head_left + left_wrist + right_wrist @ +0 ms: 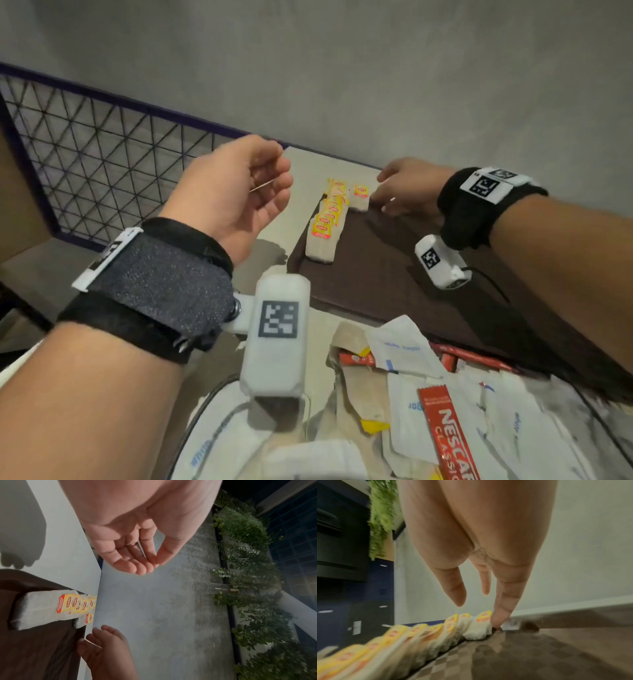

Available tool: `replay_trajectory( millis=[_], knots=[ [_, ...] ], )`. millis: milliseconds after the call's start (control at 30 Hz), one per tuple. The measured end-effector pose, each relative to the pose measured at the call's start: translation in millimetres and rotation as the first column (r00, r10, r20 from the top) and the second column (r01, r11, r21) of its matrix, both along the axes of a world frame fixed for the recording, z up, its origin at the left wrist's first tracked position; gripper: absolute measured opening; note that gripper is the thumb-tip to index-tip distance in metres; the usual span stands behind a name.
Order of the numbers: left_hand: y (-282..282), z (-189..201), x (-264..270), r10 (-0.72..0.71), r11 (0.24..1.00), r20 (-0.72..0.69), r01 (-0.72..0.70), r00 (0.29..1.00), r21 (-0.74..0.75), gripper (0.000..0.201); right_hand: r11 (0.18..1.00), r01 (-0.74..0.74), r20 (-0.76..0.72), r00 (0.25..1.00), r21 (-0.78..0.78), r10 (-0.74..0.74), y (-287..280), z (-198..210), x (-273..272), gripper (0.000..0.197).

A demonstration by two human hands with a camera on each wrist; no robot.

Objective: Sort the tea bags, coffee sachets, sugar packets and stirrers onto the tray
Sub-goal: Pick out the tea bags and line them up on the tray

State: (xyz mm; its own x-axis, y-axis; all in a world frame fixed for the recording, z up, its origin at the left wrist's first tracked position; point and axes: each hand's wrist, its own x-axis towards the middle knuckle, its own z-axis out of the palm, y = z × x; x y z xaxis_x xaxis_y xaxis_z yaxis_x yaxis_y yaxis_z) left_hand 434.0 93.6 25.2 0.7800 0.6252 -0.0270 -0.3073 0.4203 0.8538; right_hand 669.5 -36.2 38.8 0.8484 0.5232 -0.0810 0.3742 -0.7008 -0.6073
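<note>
The dark tray [376, 274] is lying at the centre of your head view, stiff and flat, so it is giving you a firm bed to press against. Along its 11 o'clock edge the row of tea bags [325, 222] is standing overlapped; these are feeling light, soft and papery, so you are best pinching each by its yellow tag or top fold, never squeezing the pouch. At 6 o'clock the loose pile of sachets and sugar packets [428, 394] is waiting, slick and thin, wanting a fingertip slide before a pinch. Your right hand [400, 188] is reaching at 1 o'clock with fingers straight, one fingertip [498, 620] nudging the single tea bag [361, 197]. Your left hand [239, 192] is hovering at 10 o'clock, thumb meeting fingertips, possibly pinching a thin stirrer [263, 186], though that sliver is showing too faintly to be sure.
</note>
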Motion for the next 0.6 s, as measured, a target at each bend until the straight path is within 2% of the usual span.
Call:
replay_trajectory(
  millis=[67,133,267,367,500,600],
  knots=[
    [-4.3,2.5,-1.2,-0.014,1.0,-0.011,0.014,1.0,0.017,0.019,0.998,-0.067,-0.051,0.996,0.011,0.068,-16.8,8.3,-25.7,0.03],
    [-7.2,5.2,-3.1,-0.022,0.999,-0.012,0.022,1.0,0.025,0.018,0.979,-0.205,-0.088,0.975,-0.018,0.203,-34.0,15.5,-56.5,0.025],
    [-10.7,10.2,-9.4,-0.03,0.999,-0.003,0.03,1.0,0.016,0.015,0.867,-0.47,-0.127,0.882,-0.165,0.453,-64.1,23.9,-123.8,0.014],
    [-16.4,12.6,-12.9,-0.036,0.999,-0.004,0.036,0.999,0.031,0.015,0.764,-0.561,-0.1,0.822,-0.318,0.561,-73.3,23.7,-166.9,0.027],
    [-23.7,11.9,-12.2,-0.045,0.997,-0.032,0.046,0.998,0.057,0.015,0.636,-0.528,0.053,0.745,-0.563,0.665,-77.4,15.8,-197.8,0.051],
    [-27.5,9.9,-10.9,-0.048,0.995,-0.049,0.052,0.998,0.08,0.014,0.633,-0.525,0.022,0.76,-0.569,0.65,-85.8,9.9,-207.8,0.072]
  ],
)
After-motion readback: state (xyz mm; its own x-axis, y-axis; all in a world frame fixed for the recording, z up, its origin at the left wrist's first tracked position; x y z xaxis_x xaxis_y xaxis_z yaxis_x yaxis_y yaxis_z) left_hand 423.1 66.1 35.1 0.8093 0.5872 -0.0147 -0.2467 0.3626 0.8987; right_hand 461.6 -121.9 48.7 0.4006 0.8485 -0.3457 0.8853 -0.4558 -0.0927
